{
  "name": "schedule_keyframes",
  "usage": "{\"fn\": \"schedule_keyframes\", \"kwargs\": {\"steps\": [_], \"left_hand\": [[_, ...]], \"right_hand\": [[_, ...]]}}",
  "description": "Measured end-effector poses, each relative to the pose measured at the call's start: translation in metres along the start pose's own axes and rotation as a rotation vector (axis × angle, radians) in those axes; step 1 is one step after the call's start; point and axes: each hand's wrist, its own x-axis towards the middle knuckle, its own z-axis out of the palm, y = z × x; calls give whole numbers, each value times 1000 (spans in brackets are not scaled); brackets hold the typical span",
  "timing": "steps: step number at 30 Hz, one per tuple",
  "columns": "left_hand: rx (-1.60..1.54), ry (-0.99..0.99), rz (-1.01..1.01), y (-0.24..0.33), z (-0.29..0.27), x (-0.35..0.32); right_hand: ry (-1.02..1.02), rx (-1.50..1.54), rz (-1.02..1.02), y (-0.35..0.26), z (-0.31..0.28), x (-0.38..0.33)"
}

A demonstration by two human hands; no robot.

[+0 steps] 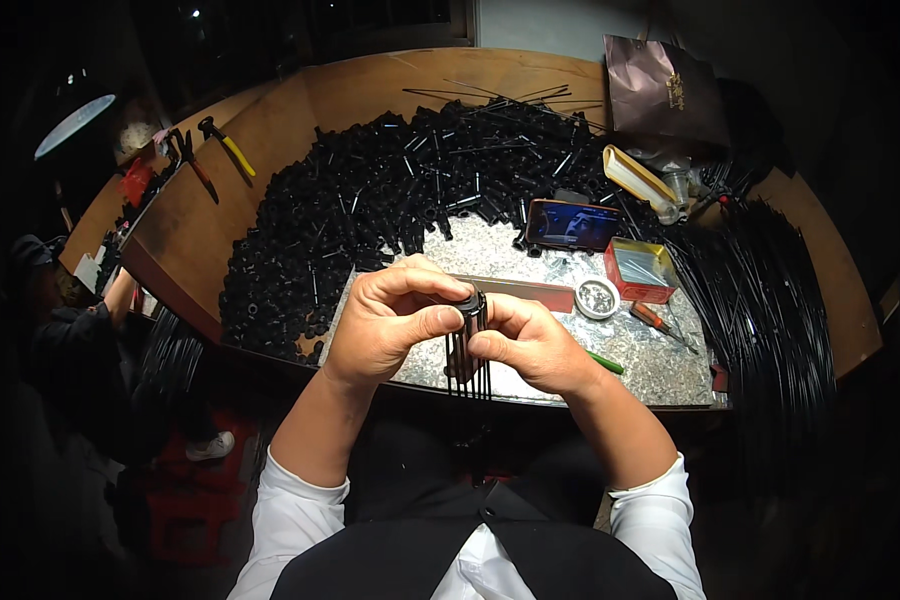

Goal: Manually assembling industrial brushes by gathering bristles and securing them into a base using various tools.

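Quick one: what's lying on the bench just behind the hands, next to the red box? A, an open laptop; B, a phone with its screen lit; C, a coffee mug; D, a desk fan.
B: a phone with a lit screen lies on the speckled bench top, left of the red box and beyond both hands.

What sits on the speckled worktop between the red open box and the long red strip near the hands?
In the head view, a small round white dish sits between the red open box and the long red strip, on the speckled worktop.
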Motion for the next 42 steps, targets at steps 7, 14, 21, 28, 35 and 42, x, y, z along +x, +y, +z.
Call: {"fn": "schedule_keyframes", "kwargs": {"steps": [7,14,21,28,35,42], "left_hand": [[-8,48,11,0,5,-1],[-56,22,8,-4,-1,-1],[-180,-53,-17,-7,-8,0],[-386,-104,19,-18,-5,1],[-520,-187,-128,-18,-7,5],[-256,5,-195,1,3,10]], "right_hand": [[12,26,30,1,-6,3],[-10,44,50,0,-4,3],[-66,54,91,-4,0,2],[-81,24,106,-8,13,7],[-111,-103,157,-10,13,-1],[-48,-86,89,-20,14,-3]]}}
